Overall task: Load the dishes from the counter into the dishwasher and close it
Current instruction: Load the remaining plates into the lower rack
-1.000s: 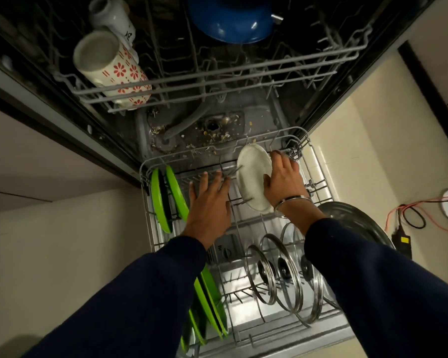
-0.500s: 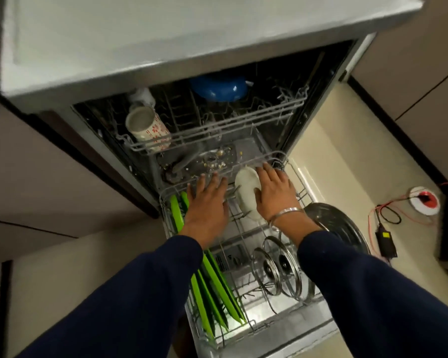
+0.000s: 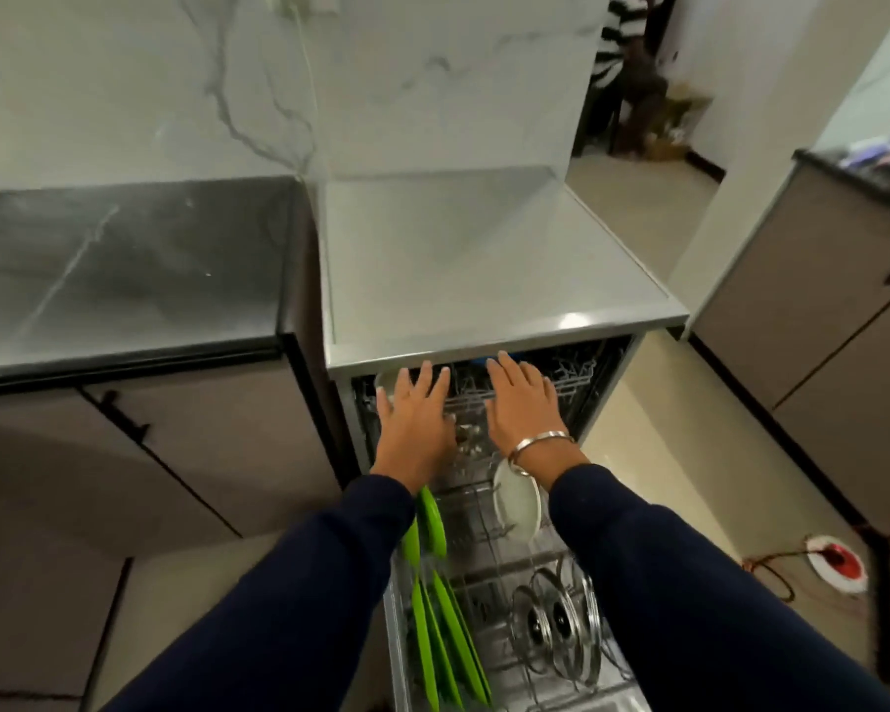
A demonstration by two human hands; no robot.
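The dishwasher stands open under a grey top, its lower rack pulled out toward me. Green plates stand on edge in the rack's left side. A white plate stands in the middle, and glass lids stand at the right. My left hand and my right hand are both raised in front of the upper rack, fingers straight and spread, holding nothing. A mug's rim peeks out beside my left hand.
A dark glossy counter lies to the left, with cabinet doors below. A grey cabinet stands at the right. On the floor at the right lies a red-and-white socket with a cable. A person in a striped top stands in the far doorway.
My right hand has let go of the white plate, which now stands in the lower rack. Both hands rose to upper rack height. My view lifted to take in the counter and room.
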